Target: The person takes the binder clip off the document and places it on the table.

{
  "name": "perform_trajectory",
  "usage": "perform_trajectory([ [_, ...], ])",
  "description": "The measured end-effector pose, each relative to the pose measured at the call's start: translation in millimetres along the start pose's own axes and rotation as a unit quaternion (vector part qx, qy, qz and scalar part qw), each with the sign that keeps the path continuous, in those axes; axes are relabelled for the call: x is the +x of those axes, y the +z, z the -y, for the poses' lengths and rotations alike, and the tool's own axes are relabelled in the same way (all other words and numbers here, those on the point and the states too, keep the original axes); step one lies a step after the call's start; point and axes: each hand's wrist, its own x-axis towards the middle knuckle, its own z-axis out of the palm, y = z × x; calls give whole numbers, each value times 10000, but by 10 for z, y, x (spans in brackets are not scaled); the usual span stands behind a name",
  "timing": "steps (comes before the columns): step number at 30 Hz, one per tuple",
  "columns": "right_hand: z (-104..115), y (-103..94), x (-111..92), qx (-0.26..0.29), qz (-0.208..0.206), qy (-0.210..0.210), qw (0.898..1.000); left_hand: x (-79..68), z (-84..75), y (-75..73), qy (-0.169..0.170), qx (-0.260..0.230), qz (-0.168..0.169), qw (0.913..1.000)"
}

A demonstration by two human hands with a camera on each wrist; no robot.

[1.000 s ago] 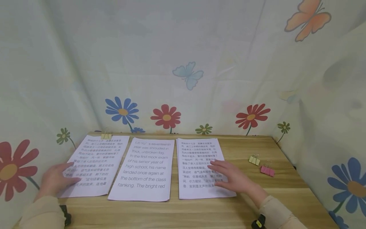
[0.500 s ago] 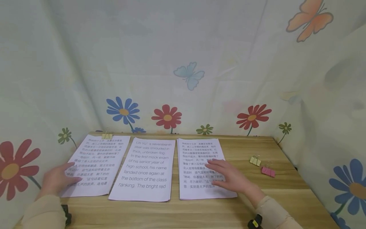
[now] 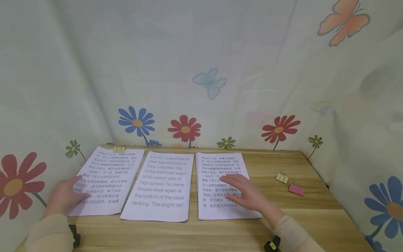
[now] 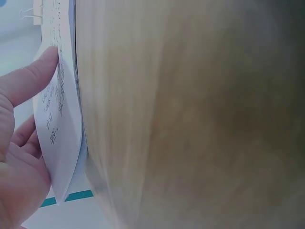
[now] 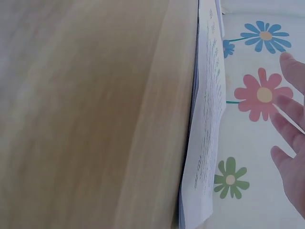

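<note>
Three stacks of printed paper lie side by side on the table. My left hand [image 3: 64, 193] is at the near left side of the left stack [image 3: 108, 182], which has a yellow binder clip [image 3: 119, 149] on its top edge. In the left wrist view, the straight thumb [image 4: 35, 76] overlaps the sheets and the other fingers are beside their edge; contact is unclear. My right hand [image 3: 248, 196] hovers with spread fingers over the right stack [image 3: 217, 168], apart from the paper in the right wrist view. Between them lies the middle stack [image 3: 160, 185], printed in English.
A loose yellow binder clip [image 3: 282, 177] and a pink binder clip [image 3: 296, 189] lie on the wooden table [image 3: 308, 224] to the right of the stacks. A cloth [image 3: 170, 63] printed with flowers and butterflies hangs behind and at both sides.
My right hand has shifted slightly left over the right stack. The left hand has stayed almost in place, and the papers and clips lie as before.
</note>
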Motion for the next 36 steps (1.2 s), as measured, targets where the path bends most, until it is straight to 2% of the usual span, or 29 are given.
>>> perform_trajectory([
  [4, 37, 20, 42, 106, -44, 74, 9999, -21, -32, -14, -80, -31, -104, 9999],
  [10, 66, 72, 98, 266, -132, -34, 9996, -53, -49, -10, -94, -132, -312, 9994],
  [22, 143, 124, 189, 511, -128, 71, 9986, -42, -48, 16, -670, -567, -718, 9935],
  [31, 139, 180, 196, 607, -257, -75, 9978, -79, -88, -8, -805, -655, -750, 9918],
  [36, 150, 228, 208, 778, -223, -63, 9967, -64, -125, -26, -850, -675, -982, 9892],
])
